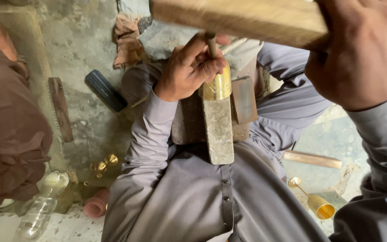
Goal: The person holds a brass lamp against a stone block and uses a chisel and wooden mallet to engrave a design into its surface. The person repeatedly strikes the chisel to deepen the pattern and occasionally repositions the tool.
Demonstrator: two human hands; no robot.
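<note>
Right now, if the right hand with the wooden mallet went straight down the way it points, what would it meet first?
Probably the brass cup that the left hand steadies on the stone bar. The right hand holds the wooden mallet above it, though depth is hard to judge from this view.

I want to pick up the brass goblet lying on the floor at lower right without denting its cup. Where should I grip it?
Probably by the thin stem of the brass goblet, pinched from above. It lies on its side, stem bare between foot and cup, with open floor around it.
</note>
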